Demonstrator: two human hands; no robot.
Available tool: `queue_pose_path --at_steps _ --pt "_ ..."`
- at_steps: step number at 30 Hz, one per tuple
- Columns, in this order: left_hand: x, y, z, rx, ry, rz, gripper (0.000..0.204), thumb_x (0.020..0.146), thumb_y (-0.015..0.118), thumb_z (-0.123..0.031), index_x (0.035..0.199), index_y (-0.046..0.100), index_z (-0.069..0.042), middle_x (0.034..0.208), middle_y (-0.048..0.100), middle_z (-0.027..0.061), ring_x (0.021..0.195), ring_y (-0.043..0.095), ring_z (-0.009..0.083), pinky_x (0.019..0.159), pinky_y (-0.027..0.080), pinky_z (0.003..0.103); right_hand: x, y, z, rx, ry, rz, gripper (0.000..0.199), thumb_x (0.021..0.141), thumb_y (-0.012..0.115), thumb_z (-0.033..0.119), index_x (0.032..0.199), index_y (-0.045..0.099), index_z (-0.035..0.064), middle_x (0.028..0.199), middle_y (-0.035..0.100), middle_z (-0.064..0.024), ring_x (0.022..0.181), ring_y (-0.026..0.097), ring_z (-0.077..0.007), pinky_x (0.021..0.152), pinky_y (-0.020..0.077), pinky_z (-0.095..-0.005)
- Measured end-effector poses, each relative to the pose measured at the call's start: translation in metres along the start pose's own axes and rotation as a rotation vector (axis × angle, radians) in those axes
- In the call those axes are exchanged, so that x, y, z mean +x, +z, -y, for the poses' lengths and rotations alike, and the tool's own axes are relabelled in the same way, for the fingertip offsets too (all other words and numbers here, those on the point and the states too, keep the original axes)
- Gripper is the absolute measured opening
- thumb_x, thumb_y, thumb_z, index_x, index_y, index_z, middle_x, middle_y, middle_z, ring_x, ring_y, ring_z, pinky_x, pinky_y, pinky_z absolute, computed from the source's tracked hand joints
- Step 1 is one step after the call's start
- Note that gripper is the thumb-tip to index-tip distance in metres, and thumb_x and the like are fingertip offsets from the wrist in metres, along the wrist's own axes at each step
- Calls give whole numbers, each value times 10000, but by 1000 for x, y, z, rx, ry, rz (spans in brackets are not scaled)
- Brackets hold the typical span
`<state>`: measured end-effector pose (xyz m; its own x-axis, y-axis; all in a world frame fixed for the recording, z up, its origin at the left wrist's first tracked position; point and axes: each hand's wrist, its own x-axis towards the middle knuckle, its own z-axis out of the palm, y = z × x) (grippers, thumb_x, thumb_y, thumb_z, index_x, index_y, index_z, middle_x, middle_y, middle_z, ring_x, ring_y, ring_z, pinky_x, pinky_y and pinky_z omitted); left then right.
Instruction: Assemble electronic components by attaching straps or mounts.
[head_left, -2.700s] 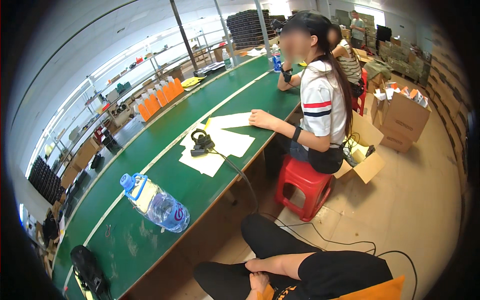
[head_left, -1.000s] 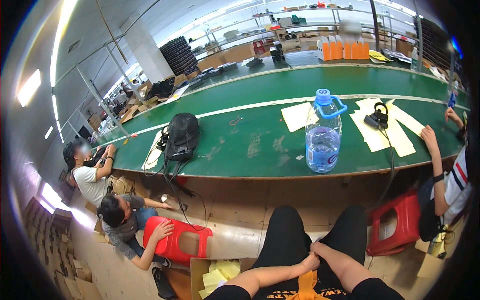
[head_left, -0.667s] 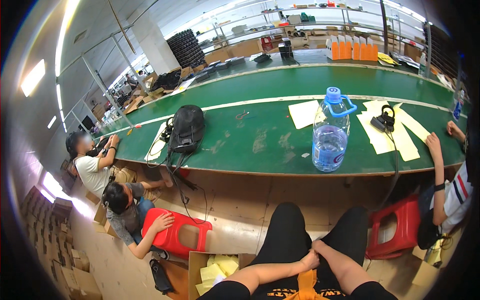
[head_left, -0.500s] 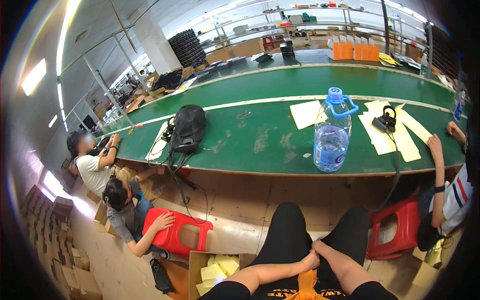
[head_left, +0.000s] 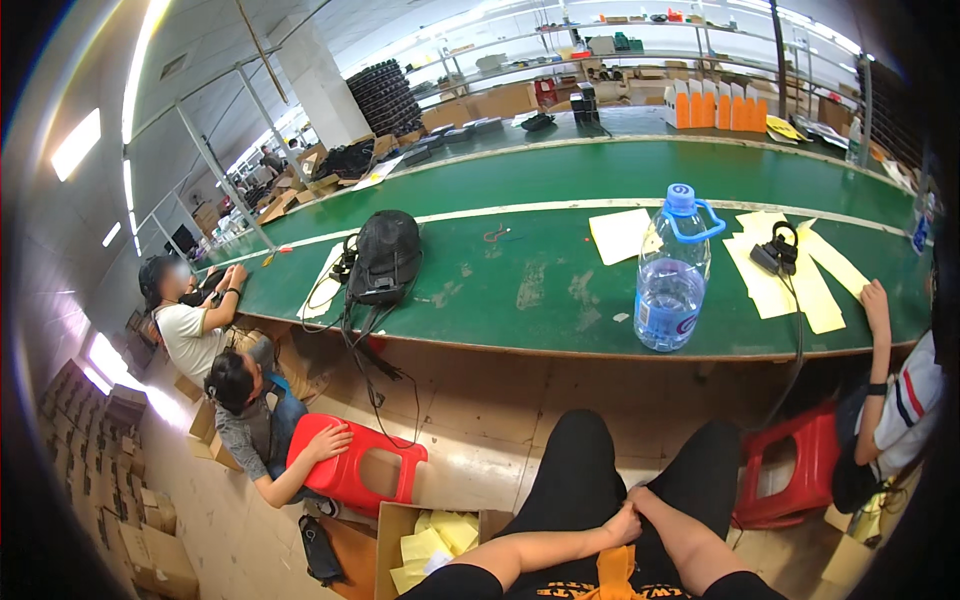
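Both my hands rest together in my lap, between my black-clad thighs. My left hand [head_left: 623, 522] is curled closed and lies against my right hand [head_left: 641, 498], whose fingers are mostly hidden between the legs. Nothing shows in either. Beyond my knees, at the near edge of the green table [head_left: 510, 318], stands a large clear water bottle [head_left: 670, 295] with a blue cap and handle, partly filled. Right of it, a black corded device [head_left: 775, 255] lies on yellow paper sheets [head_left: 820, 305]. A black backpack [head_left: 387, 255] with dangling straps and cables sits to the left.
Red stools [head_left: 350, 460] stand left and right [head_left: 790, 465] of my legs. An open carton [head_left: 393, 545] of yellow paper is beside my left arm. People sit at left [head_left: 245, 410] and right [head_left: 905, 400]. Orange-and-white boxes [head_left: 715, 108] line the far side.
The view has shifted slightly, so the table and bottle appear a little lower and farther right. One hand of the person at right no longer shows. My hands stay together.
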<state>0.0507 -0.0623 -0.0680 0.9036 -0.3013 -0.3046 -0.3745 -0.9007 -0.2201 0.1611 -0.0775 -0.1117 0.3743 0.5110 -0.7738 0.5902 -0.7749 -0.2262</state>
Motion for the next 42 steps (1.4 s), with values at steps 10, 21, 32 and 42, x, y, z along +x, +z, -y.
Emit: queue_pose_path --at_steps 10,21,32,42 --pt "3 12 -2 -75 -21 -71 204 721 455 -218 697 649 -158 745 607 -7 756 537 174 694 327 395 8 7 -1 141 135 -60 307 699 536 214 925 566 8 987 544 -157 916 530 -268 740 439 -353" --pt "-1 -5 2 -129 2 -9 194 706 461 -222 702 646 -163 804 594 -4 825 511 181 695 333 352 1 1 2 114 126 -42 305 689 546 210 927 565 21 1008 530 -163 939 515 -278 760 432 -355" --pt "-1 -1 2 -67 -44 -19 196 719 461 -211 757 648 -163 815 600 -2 801 530 185 687 342 366 -2 -3 5 163 93 -152 288 690 528 188 909 569 6 950 552 -174 890 537 -287 743 436 -351" --pt "-1 -3 0 -23 -22 27 210 731 451 -212 779 645 -150 851 598 23 809 534 196 698 345 369 -5 -8 9 159 153 -50 313 678 553 199 938 563 25 1010 534 -149 947 512 -270 768 429 -340"
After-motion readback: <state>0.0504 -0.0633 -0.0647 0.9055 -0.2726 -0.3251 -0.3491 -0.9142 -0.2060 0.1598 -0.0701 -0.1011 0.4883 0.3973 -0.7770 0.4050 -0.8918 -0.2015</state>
